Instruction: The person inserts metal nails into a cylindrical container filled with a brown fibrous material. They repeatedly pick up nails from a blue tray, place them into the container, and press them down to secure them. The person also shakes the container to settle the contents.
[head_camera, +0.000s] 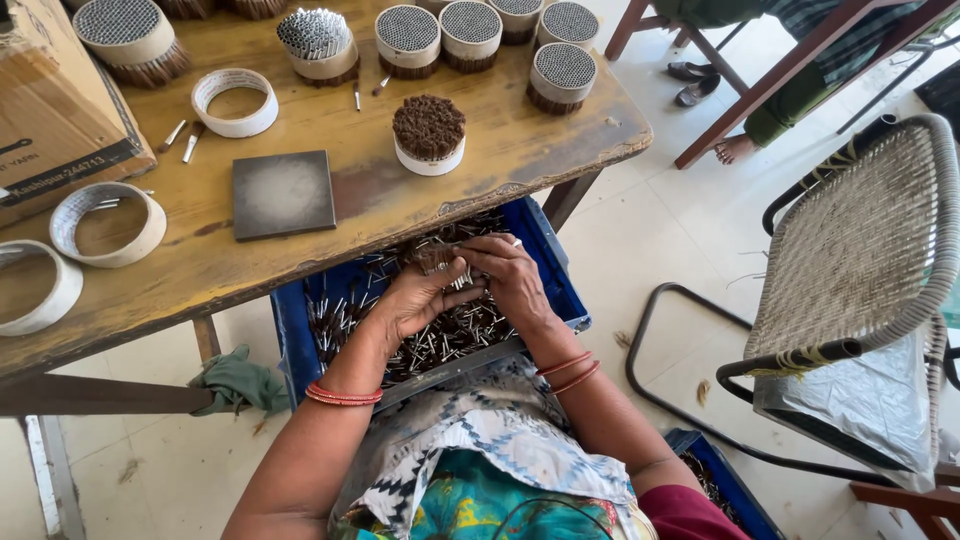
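Blue crate (300, 330): both hands (470, 280) cupped around small sticks (447, 262)

Both hands, left hand (418, 298) and right hand (512, 276), meet over a blue crate (290, 330) of small sticks (450, 335), pinching a bundle (445, 262) just under the table (400, 200) front edge.

Bare-armed worker: red bangles circle the left wrist (343, 395), 2 thin red bangles the right wrist (567, 370); a white, blue and teal patterned garment (480, 450), maroon at one side.
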